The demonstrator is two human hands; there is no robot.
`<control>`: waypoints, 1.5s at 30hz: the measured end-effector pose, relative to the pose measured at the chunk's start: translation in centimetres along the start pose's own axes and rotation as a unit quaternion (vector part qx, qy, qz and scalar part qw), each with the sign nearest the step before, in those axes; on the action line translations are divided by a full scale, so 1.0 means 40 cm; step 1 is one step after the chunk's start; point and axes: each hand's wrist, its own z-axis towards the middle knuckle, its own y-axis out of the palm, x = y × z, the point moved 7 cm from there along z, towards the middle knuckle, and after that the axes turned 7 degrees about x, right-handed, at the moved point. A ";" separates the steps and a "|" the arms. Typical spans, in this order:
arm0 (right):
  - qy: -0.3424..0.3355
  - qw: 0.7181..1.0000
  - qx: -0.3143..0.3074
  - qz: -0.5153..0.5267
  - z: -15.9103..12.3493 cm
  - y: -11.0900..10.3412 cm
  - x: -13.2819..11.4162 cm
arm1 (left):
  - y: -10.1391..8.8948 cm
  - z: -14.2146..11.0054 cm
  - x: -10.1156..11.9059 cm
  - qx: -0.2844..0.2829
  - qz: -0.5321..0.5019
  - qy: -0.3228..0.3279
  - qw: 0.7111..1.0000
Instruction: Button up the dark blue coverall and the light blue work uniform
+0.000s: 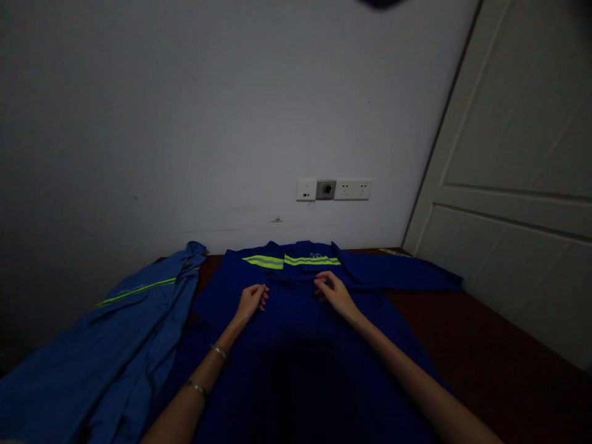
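A dark blue work jacket [356,302] with yellow-green reflective bands across its chest lies spread in front of me, collar toward the wall. My left hand [252,301] is over the left part of its front, fingers curled closed; whatever may be in them is hidden. Just below the chest band, my right hand [333,292] has its fingers bent and a little apart, with no object visible in them. Rumpled dark cloth of the jacket shows between the two hands. Deep shadow hides the nearest part of the jacket.
A lighter blue garment [134,327] with a thin yellow-green stripe lies at the left. The jacket's sleeve [411,271] stretches right over the dark red-brown surface [467,345]. Behind stands a white wall with sockets [352,190]; a pale panelled door [513,228] is at the right.
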 end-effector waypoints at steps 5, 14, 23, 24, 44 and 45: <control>-0.044 0.963 -0.008 -0.265 0.205 0.010 0.031 | 0.004 0.005 -0.037 -0.015 0.038 0.022 0.999; 0.044 0.914 0.037 -0.403 0.489 0.066 0.142 | -0.002 0.001 -0.038 0.013 0.061 -0.006 0.998; -0.014 0.898 0.013 -0.440 0.552 0.093 0.041 | -0.002 0.000 -0.035 0.018 0.101 -0.019 0.995; -0.041 0.895 0.001 -0.445 0.560 0.089 -0.002 | -0.002 0.000 -0.034 0.019 0.100 -0.019 0.995; -0.427 0.688 -0.174 -0.561 0.251 -0.094 -0.809 | 0.131 -0.052 0.697 0.012 0.327 0.484 0.812; -0.429 0.688 -0.175 -0.558 0.237 -0.097 -0.815 | 0.139 -0.042 0.699 -0.012 0.344 0.471 0.812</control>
